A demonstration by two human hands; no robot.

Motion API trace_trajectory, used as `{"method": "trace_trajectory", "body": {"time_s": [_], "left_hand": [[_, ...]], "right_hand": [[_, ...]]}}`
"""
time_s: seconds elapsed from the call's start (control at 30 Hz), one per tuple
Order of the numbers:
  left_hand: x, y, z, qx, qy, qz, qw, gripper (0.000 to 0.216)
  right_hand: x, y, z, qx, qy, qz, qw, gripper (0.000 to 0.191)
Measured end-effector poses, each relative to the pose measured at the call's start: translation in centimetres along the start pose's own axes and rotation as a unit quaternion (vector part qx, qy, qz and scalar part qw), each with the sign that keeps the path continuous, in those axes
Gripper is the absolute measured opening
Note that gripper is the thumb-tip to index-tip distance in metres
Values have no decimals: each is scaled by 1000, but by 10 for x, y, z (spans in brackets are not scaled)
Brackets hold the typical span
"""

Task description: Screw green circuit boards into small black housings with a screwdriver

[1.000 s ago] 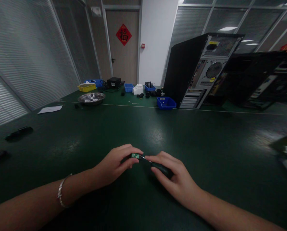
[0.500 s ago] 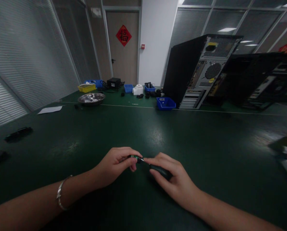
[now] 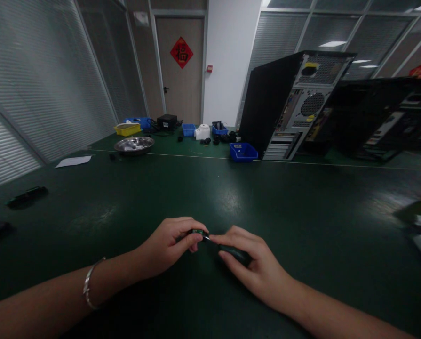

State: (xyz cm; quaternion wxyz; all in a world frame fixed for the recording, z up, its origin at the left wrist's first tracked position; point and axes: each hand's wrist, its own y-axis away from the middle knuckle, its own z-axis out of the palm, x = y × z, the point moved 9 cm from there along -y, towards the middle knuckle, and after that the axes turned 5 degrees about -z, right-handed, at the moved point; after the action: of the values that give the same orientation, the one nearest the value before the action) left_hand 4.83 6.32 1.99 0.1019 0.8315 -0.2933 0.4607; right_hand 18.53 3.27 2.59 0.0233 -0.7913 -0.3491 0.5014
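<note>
Between its thumb and fingers my left hand (image 3: pixel 175 242) pinches a small green circuit board (image 3: pixel 197 231) with dark parts. Most of the board is hidden by the fingers. My right hand (image 3: pixel 250 254) is wrapped round the dark handle of a screwdriver (image 3: pixel 235 253), its index finger stretched along the thin metal shaft. The shaft points left and its tip meets the edge of the board; the exact contact point is too small to make out. Both hands are low over the dark green table (image 3: pixel 175 188).
A metal bowl (image 3: pixel 134 145), a yellow bin (image 3: pixel 127 129) and a blue bin (image 3: pixel 243 152) stand toward the back. Tall computer cases (image 3: pixel 274 103) rise at the right. On the left lie a white paper (image 3: pixel 73 161) and a dark green-edged part (image 3: pixel 27 196).
The screwdriver tip and the board have shifted very slightly, and the board's green face shows a little more. Both hands keep their grip in nearly the same place.
</note>
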Motion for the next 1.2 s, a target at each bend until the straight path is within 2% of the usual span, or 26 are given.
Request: {"method": "trace_trajectory", "body": {"time_s": [0.43,0.7,0.87,0.93,1.07,1.2], "left_hand": [[8,-4,2,-70,10,33,997,23],[0,-4,-3,-50,3,22,998,23],[2,-5,-12,-15,3,22,1000,24],[8,-4,-6,-42,-18,31,998,24],[21,5,13,-139,-88,57,985,16],[23,10,20,-161,-119,71,977,11]], "right_hand": [[-1,-2,-1,-1,-17,-11,1000,30],[-1,0,-1,-5,10,-11,1000,31],[4,-1,-9,31,31,3,999,29],[6,-1,-14,53,35,12,998,28],[9,-1,-18,73,35,21,996,27],[10,-2,-17,67,27,19,997,27]]}}
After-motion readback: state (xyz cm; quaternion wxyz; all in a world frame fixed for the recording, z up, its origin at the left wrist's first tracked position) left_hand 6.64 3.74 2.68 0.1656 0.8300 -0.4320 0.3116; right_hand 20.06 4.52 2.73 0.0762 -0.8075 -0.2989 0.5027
